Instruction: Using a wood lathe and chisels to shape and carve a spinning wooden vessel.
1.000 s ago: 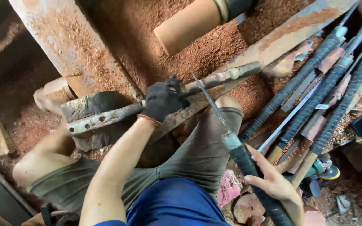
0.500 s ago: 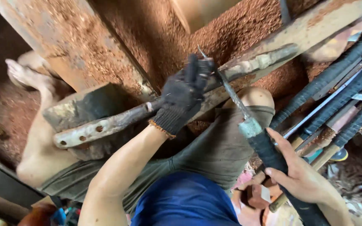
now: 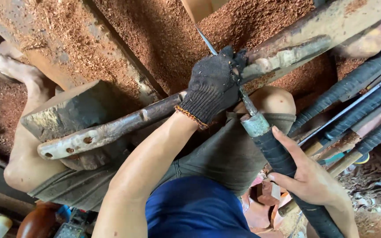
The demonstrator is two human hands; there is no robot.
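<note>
Chisel blade (image 3: 208, 42) mostly hidden behind gloved left hand (image 3: 212, 86); tip cut off near wooden piece (image 3: 199, 8) at top edge. Left hand closed round blade where it crosses rusty metal bar (image 3: 111, 130). Right hand (image 3: 307, 178), bare, wrapped round black taped handle (image 3: 283, 161); handle end runs out of frame at bottom. Ground thick with reddish sawdust (image 3: 155, 35). Bar lies across knees, over grey block (image 3: 73, 108). More taped handles (image 3: 358, 83) crowd right side; little free room there. Bare foot (image 3: 5, 64) at left edge.
</note>
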